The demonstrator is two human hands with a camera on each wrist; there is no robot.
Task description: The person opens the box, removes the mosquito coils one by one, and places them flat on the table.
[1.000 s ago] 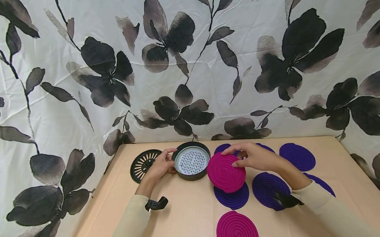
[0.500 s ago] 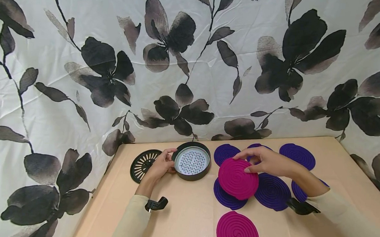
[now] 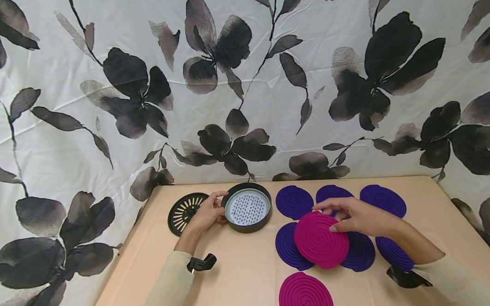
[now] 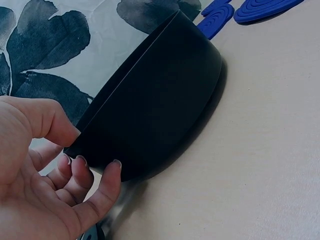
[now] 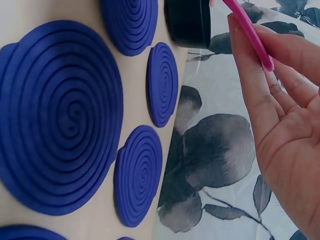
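My right hand (image 3: 360, 217) pinches a pink spiral coaster (image 3: 321, 242) by its upper edge, thumb on the near face. It is held over purple spiral coasters (image 3: 290, 248), overlapping them in the head view. In the right wrist view the pink coaster (image 5: 247, 30) shows edge-on between thumb and fingers. My left hand (image 3: 208, 214) holds the left side of a round black holder (image 3: 247, 229), which has a pale, dotted inner base (image 3: 248, 207). Seen from the left wrist, the thumb hooks over the rim of the holder (image 4: 160, 95) and the fingertips touch its wall.
Several more purple coasters (image 3: 294, 202) lie spread over the right half of the table (image 3: 230, 281). A second pink coaster (image 3: 306, 298) lies near the front. Left of the holder is a black slotted disc (image 3: 178, 212), partly behind my left hand. Floral fabric (image 3: 249, 79) hangs behind the table.
My right hand has moved right and slightly toward me with the pink coaster, uncovering purple coasters at the back. The left hand and the black holder have stayed in place.
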